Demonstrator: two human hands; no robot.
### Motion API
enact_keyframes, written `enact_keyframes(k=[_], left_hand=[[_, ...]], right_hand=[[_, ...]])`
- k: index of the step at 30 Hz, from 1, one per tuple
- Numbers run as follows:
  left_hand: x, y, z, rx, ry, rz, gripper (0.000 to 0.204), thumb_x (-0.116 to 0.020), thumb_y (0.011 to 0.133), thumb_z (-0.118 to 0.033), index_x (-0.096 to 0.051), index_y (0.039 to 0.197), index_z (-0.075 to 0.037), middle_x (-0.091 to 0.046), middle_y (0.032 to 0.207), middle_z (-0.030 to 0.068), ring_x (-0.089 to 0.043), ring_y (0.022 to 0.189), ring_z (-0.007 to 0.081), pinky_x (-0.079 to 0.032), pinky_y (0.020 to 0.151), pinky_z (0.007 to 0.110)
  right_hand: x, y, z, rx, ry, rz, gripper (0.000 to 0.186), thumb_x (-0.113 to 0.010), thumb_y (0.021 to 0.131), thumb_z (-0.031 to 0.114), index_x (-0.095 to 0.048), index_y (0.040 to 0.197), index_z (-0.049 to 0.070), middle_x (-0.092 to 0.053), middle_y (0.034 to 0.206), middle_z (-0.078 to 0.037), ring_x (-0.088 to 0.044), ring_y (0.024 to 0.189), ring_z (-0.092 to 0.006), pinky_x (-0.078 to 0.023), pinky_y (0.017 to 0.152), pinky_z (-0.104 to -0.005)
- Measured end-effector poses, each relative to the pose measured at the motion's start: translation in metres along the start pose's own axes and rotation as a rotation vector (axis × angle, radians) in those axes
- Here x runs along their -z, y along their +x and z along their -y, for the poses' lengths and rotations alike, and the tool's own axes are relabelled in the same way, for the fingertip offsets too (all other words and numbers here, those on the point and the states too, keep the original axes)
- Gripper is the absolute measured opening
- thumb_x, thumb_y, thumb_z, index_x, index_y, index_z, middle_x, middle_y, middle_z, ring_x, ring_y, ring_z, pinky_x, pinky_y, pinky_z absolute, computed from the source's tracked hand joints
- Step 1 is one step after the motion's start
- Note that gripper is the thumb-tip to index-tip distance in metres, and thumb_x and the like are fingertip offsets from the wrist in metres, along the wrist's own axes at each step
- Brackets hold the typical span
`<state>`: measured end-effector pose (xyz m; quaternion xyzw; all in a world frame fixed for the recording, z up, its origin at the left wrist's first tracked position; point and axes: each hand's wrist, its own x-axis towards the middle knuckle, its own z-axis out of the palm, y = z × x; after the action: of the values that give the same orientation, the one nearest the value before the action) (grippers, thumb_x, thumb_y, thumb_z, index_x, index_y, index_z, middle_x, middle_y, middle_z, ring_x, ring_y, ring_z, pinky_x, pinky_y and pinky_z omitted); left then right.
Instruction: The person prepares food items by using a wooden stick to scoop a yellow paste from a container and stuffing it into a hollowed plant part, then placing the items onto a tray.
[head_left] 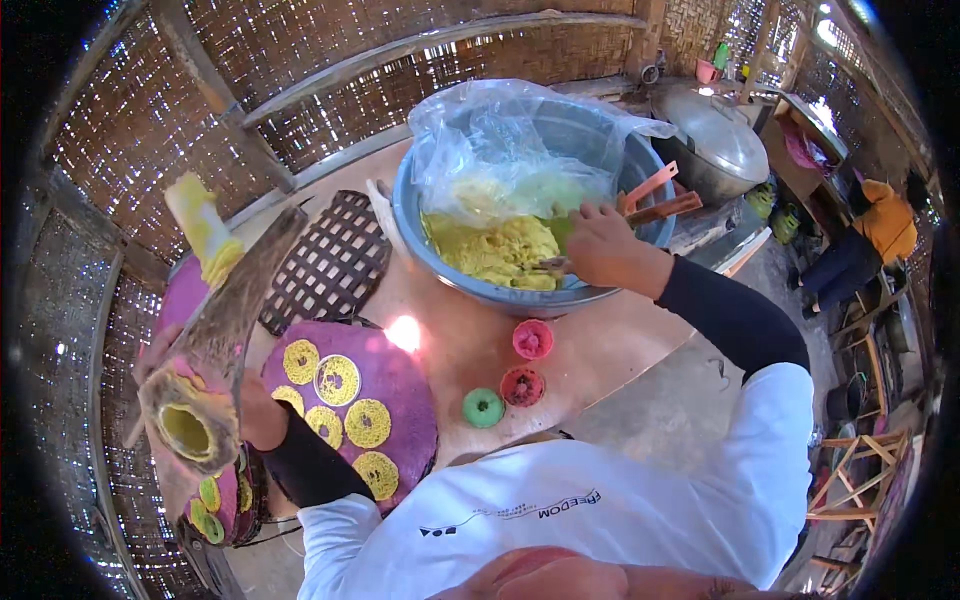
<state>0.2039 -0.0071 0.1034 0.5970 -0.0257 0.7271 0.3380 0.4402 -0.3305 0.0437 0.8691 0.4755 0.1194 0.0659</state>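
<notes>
My left hand is closed around a wooden dough press, which hides most of its fingers. The near end of the press has a round, yellow-coated hole; beyond it rises a pale plunger smeared with yellow dough. Inside the large blue-grey basin, my right hand reaches down with curled fingers at the yellow dough; what they grip is unclear. Left of my body, yellow dough rings lie on a round purple sheet, one inside a clear ring mould.
Clear plastic covers the basin's far side. Pink and brown sticks lean on its right rim. Pink, red and green moulds stand on the table. A dark woven tray lies left. Another person is far right.
</notes>
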Motion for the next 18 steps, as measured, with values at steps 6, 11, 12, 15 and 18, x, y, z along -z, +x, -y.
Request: enact_keyframes(k=[6, 11, 12, 15, 18], left_hand=[[-0.010, -0.009, 0.002, 0.074, -0.008, 0.025, 0.041, -0.056, 0.079, -0.026, -0.043, 0.106, 0.001, -0.051, 0.098, 0.0135, -0.053, 0.088, 0.0229, -0.047, 0.077, 0.032], [-0.010, -0.019, 0.000, 0.122, 0.038, 0.046, 0.037, -0.057, 0.078, -0.024, -0.045, 0.103, 0.000, -0.052, 0.095, 0.0120, -0.053, 0.086, 0.0216, -0.047, 0.076, 0.031], [-0.011, -0.020, -0.001, 0.129, 0.045, 0.051, 0.036, -0.057, 0.078, -0.024, -0.045, 0.103, -0.001, -0.052, 0.095, 0.0117, -0.053, 0.086, 0.0213, -0.047, 0.076, 0.031], [-0.017, -0.022, -0.001, 0.140, 0.055, 0.064, 0.034, -0.058, 0.078, -0.023, -0.046, 0.101, -0.001, -0.052, 0.094, 0.0107, -0.053, 0.085, 0.0205, -0.046, 0.076, 0.030], [-0.019, -0.024, 0.000, 0.158, 0.067, 0.078, 0.031, -0.058, 0.078, -0.022, -0.047, 0.100, -0.002, -0.053, 0.092, 0.0098, -0.053, 0.083, 0.0197, -0.046, 0.075, 0.030]], right_hand=[[0.016, 0.006, -0.018, 0.122, 0.050, 0.069, 0.009, -0.057, 0.066, 0.014, -0.060, 0.062, 0.007, -0.055, 0.056, -0.009, -0.059, 0.055, -0.0271, -0.043, 0.045, -0.0394], [0.073, 0.001, -0.025, 0.140, 0.017, 0.192, 0.010, -0.054, 0.069, 0.013, -0.063, 0.070, 0.008, -0.060, 0.061, -0.011, -0.062, 0.059, -0.0280, -0.048, 0.050, -0.0396], [0.071, 0.006, -0.029, 0.152, 0.022, 0.213, 0.013, -0.053, 0.071, 0.012, -0.063, 0.080, 0.012, -0.060, 0.063, -0.011, -0.062, 0.060, -0.0270, -0.048, 0.050, -0.0393], [0.046, 0.015, -0.030, 0.174, 0.051, 0.180, 0.028, -0.049, 0.076, 0.012, -0.059, 0.101, 0.020, -0.060, 0.066, -0.009, -0.062, 0.062, -0.0251, -0.048, 0.051, -0.0383], [0.015, 0.027, -0.024, 0.182, 0.080, 0.123, 0.037, -0.046, 0.079, 0.012, -0.053, 0.113, 0.025, -0.060, 0.070, -0.008, -0.062, 0.065, -0.0238, -0.048, 0.052, -0.0373]])
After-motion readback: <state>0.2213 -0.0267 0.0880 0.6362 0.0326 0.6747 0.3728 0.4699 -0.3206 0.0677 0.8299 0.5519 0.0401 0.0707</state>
